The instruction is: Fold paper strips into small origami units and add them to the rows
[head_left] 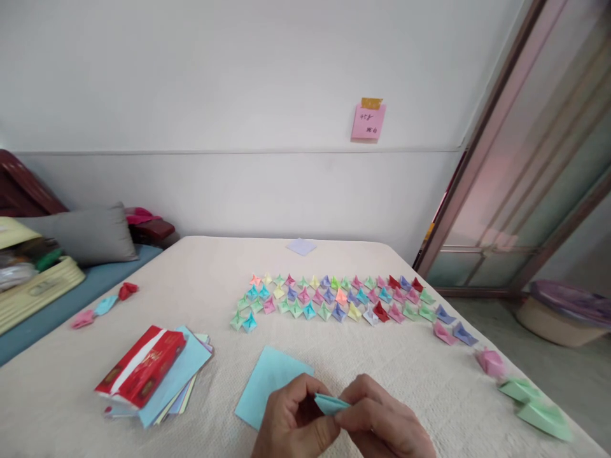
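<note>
Between my two hands is a small folded piece of light blue paper (329,403), pinched from both sides above the near edge of the table. My left hand (293,420) grips its left end with thumb and fingers. On the other end, the fingers of my right hand (382,423) are closed, and they hide part of the folds. A flat light blue sheet (270,378) lies just behind my left hand, which covers its near right corner.
Rows of small folded paper boats (324,310) stand across the middle. A red tissue pack (143,366) rests on stacked coloured paper (184,375) at left. Larger green folded pieces (544,416) line the right edge. A lilac sheet (301,246) lies far back on the cloth-covered table (210,261).
</note>
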A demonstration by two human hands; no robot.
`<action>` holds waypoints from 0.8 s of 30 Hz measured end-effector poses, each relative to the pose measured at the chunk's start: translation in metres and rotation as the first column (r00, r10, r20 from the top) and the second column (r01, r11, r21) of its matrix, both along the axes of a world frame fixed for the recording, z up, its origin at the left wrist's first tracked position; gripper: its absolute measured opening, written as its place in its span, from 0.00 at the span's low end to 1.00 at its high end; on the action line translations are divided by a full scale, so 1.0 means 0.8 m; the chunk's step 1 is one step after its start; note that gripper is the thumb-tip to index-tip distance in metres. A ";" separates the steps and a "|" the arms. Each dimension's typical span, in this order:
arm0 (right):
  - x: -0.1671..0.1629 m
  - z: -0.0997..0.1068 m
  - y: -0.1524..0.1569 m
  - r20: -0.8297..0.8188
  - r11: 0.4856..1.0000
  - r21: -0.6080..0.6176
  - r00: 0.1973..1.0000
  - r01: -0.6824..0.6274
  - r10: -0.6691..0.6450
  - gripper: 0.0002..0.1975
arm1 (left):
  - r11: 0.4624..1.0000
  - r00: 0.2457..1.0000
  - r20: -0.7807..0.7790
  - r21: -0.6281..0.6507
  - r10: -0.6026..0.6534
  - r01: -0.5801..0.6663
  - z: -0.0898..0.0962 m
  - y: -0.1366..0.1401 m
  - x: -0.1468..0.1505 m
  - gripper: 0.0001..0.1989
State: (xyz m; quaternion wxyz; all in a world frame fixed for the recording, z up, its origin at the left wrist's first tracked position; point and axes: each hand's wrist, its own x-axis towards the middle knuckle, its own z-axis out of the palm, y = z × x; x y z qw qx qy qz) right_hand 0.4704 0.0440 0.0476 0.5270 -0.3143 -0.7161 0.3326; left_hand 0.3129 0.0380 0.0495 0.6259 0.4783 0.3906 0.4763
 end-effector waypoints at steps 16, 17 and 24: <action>-0.005 0.028 0.001 0.127 0.937 -0.336 0.990 0.099 -0.059 0.10 | 0.954 0.944 -0.284 0.288 0.166 -0.081 0.001 -0.001 -0.011 0.10; -0.005 0.027 0.002 0.116 0.936 -0.338 0.991 0.099 -0.062 0.10 | 0.944 0.938 -0.300 0.320 0.176 -0.074 0.004 -0.001 -0.012 0.10; -0.003 0.018 0.002 0.057 0.928 -0.368 0.997 0.062 -0.044 0.14 | 0.885 0.891 -0.355 0.455 0.283 -0.100 0.009 -0.004 -0.015 0.11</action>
